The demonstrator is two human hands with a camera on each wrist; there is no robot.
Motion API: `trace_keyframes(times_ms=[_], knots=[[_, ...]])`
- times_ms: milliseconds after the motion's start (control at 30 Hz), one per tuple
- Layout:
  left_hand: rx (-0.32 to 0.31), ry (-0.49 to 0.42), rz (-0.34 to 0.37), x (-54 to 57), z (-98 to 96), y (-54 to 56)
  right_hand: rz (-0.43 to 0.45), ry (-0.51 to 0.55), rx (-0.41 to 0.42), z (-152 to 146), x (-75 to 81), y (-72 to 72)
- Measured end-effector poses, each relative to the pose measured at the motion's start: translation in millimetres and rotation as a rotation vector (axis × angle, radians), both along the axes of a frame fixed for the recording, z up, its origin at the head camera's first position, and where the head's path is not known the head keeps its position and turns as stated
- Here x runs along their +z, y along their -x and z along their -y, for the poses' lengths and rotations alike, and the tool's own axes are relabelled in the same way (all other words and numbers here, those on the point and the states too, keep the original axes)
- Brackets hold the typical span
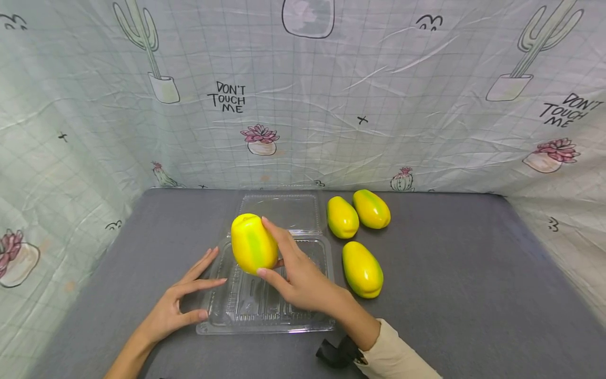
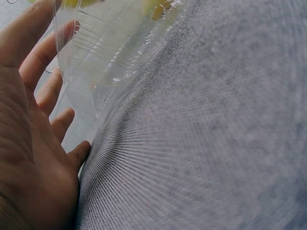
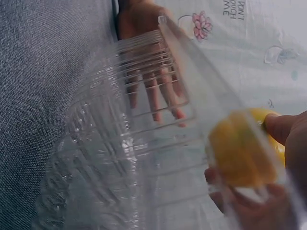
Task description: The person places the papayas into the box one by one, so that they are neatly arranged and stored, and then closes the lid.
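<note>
My right hand point(image 1: 303, 276) grips a glossy yellow papaya point(image 1: 253, 243) with a green stripe, thumb on the near side and fingers round the far side. The fruit is held above a clear plastic clamshell box point(image 1: 272, 330), whose lid point(image 1: 279, 210) lies folded open toward the back. In the right wrist view the papaya point(image 3: 242, 148) shows through the box's clear wall point(image 3: 158, 139). My left hand point(image 1: 172, 305) is spread at the box's left side, holding nothing. The left wrist view shows its fingers point(image 2: 41, 57) straight beside the clear wall; whether they all touch it, I cannot tell.
To the right of the box lie three more papayas: one nearer point(image 1: 362, 269), one behind point(image 1: 343, 217) and one at the back point(image 1: 372, 209). A black strap point(image 1: 337, 352) hangs by my right wrist. A printed curtain point(image 1: 303, 105) borders the grey tabletop point(image 1: 450, 273).
</note>
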State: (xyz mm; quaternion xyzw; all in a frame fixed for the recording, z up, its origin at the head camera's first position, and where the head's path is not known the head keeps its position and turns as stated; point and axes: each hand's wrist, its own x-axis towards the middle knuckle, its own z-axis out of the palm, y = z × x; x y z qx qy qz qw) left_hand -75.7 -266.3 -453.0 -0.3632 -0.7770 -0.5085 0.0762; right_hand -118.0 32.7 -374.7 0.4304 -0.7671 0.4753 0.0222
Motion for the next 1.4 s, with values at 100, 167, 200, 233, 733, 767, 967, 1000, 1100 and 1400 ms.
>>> trace_keyframes(times_ms=[100, 167, 200, 233, 733, 767, 967, 1000, 1100, 1400], knots=[[0.003, 0.010, 0.008, 0.8, -0.5, -1.1, 0.002, -0.019, -0.016, 1, -2.7, 0.3], [0.007, 0.014, 0.011, 1.6, -1.0, -1.8, 0.006, -0.031, -0.023, 1, -4.8, 0.7], [0.006, 0.015, 0.010, 1.7, -1.4, -1.7, 0.005, -0.040, -0.027, 2, -6.0, 1.1], [0.005, 0.014, 0.008, 1.7, -1.7, -1.6, 0.001, -0.050, -0.033, 2, -7.1, 1.4], [0.000, 0.012, 0.006, 2.1, -4.5, 1.6, -0.107, -0.181, -0.120, -1, -20.7, 5.5], [0.001, 0.012, 0.006, 2.1, -4.4, 1.6, -0.109, -0.186, -0.121, 0, -21.2, 5.7], [0.003, 0.015, 0.013, 2.3, -3.0, 2.2, -0.126, -0.218, -0.139, 2, -24.1, 6.0], [0.004, 0.017, 0.011, 2.3, -2.9, 2.4, -0.129, -0.223, -0.141, 2, -24.5, 6.1], [0.006, 0.018, 0.006, 1.9, -2.1, 2.5, -0.134, -0.253, -0.146, 4, -26.2, 5.8], [-0.004, 0.001, 0.016, -0.2, 1.2, 1.7, -0.148, -0.300, -0.121, 11, -30.8, 3.7]])
